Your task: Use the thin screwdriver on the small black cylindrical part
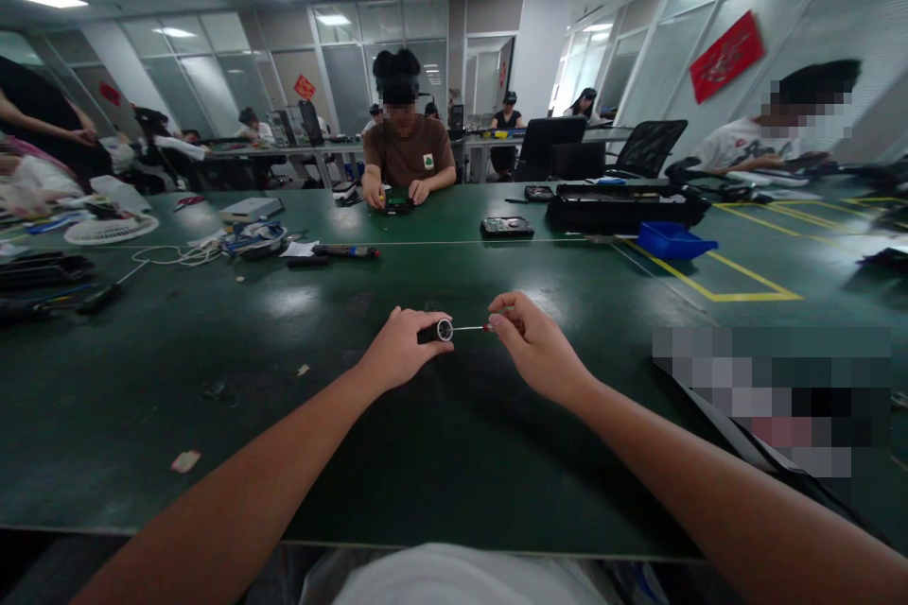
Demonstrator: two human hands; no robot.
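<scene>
Wrapped in my left hand (399, 350) is a short black cylinder (429, 334) with a pale ring round its open end, which faces right. My right hand (533, 345) pinches the red handle of a small screwdriver (468, 329). Its thin metal shaft points left, and the tip reaches the ringed end of the cylinder. Whether the tip sits inside that end or only touches it, I cannot tell. Both hands are close together above the green tabletop (454, 454).
A black hard-drive-like box (507, 227), a long black casing (628, 208) and a blue tray (673, 241) lie farther back. Left are a pen-like tool (347, 251), a cable bundle (252, 239) and a white fan grille (112, 227). A co-worker (410, 151) sits opposite.
</scene>
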